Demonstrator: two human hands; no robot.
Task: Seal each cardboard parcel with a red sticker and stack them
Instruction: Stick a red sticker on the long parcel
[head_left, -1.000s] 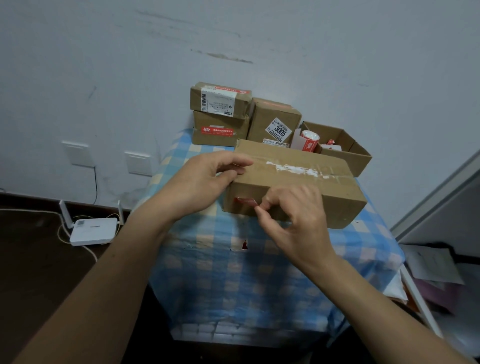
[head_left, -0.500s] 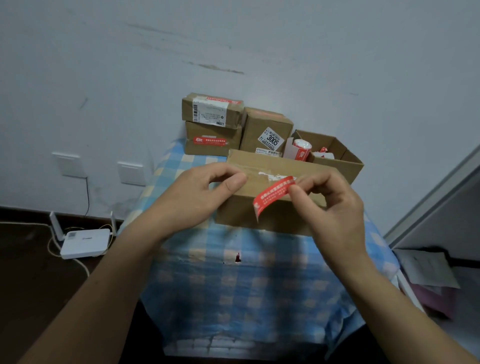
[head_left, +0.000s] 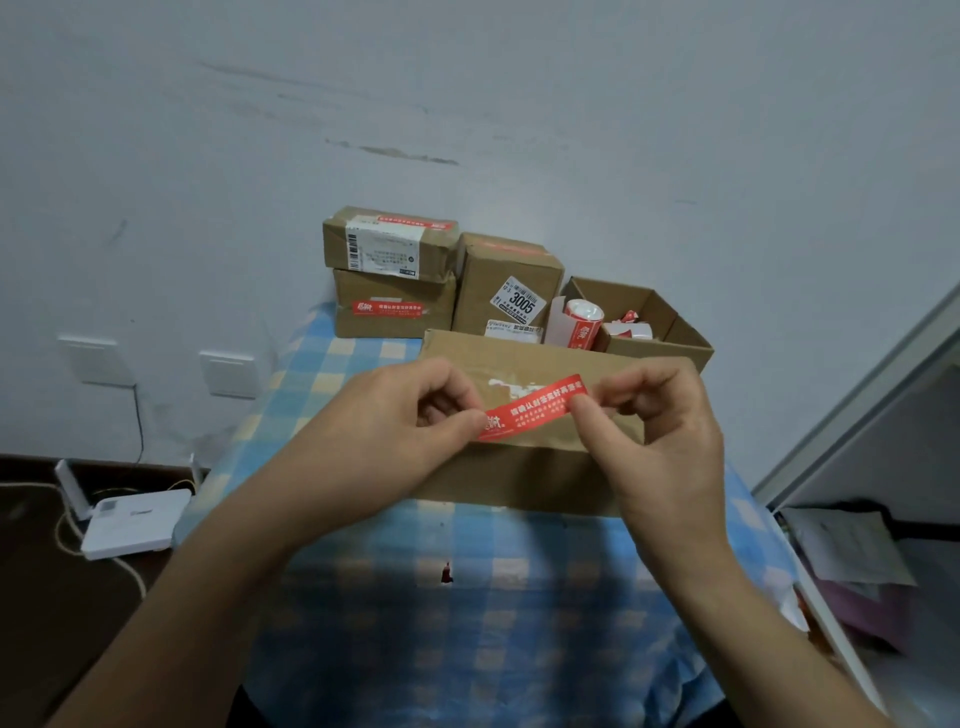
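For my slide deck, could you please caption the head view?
Left hand and right hand pinch a red sticker by its ends over a cardboard parcel.

"3005" on parcel label (head_left: 521, 301)

Home room — checked tablecloth (head_left: 467, 649), wall sockets (head_left: 228, 373), router (head_left: 132, 522) on floor.
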